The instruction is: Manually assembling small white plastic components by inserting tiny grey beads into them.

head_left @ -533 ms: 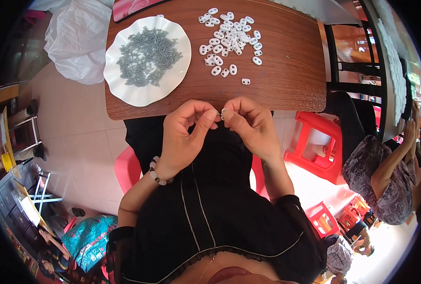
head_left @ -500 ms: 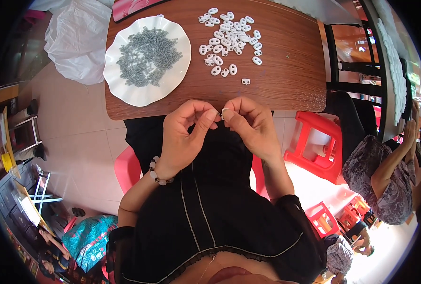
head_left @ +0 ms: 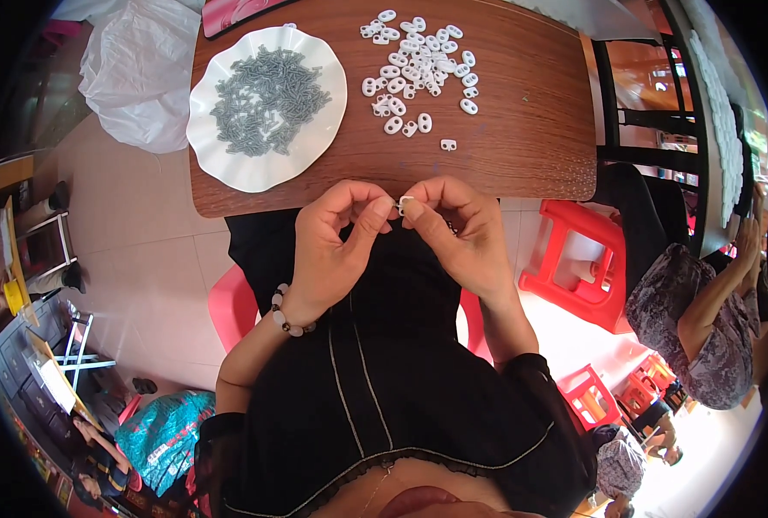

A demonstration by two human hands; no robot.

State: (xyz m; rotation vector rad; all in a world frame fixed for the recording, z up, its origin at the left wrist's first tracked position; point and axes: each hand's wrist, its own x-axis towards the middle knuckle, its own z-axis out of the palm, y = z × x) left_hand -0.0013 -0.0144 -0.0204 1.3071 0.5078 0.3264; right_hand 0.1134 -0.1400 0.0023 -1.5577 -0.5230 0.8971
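Note:
Just off the table's near edge, my two hands meet fingertip to fingertip. My right hand (head_left: 463, 235) pinches a small white plastic piece (head_left: 404, 204) between thumb and forefinger. My left hand (head_left: 339, 242) is closed in a pinch against that piece's left side; the tiny thing between its fingertips is mostly hidden. Ahead lies a scattered pile of white oval plastic pieces with two holes (head_left: 420, 66), and one squarish white piece (head_left: 448, 145) lies apart, nearer to me. To the left, a white wavy-edged plate (head_left: 201, 138) holds a heap of small grey cylindrical pieces (head_left: 272, 95).
The brown wooden table (head_left: 522, 129) has a pink tray (head_left: 237, 12) at its far left. A white plastic bag (head_left: 138, 78) stands left of it. Red plastic stools (head_left: 565, 259) are on the right, where another person (head_left: 695, 319) sits close by.
My fingertips have come slightly closer together, and more of the white piece shows between them. The pieces on the table and plate stay as they were.

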